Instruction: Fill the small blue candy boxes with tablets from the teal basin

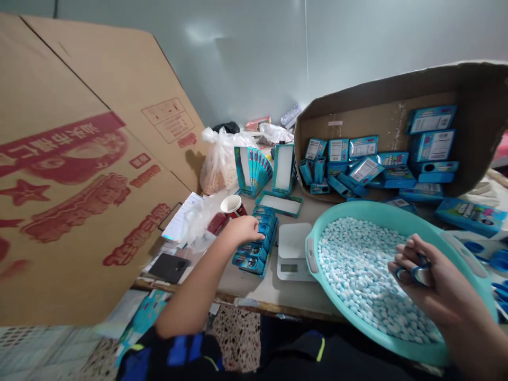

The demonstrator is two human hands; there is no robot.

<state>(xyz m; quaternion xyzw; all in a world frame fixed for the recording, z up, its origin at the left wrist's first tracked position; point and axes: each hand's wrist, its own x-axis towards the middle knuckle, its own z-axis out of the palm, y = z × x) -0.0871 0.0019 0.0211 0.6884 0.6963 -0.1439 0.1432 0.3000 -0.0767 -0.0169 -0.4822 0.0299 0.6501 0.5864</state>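
Note:
My left hand [246, 230] is over a row of small blue boxes [251, 256] with round openings. Its fingers are bent together at one of these boxes, and what they pinch is hidden. Palm up, my right hand [431, 280] hovers above a turquoise basin [373, 336] of small white and pale-blue candies [357, 264]. Curled fingers hold a few small round blue-rimmed containers [421, 274] there. A white digital scale [295, 241] lies between the boxes and the basin.
Behind the basin, a cardboard carton [369, 119] lies on its side with many blue packets. A large carton [79, 159] blocks the left. Nearby are a paper cup [233, 206], a dark phone [170, 267], a tied plastic bag [218, 166] and blue round pieces [498, 260] at right.

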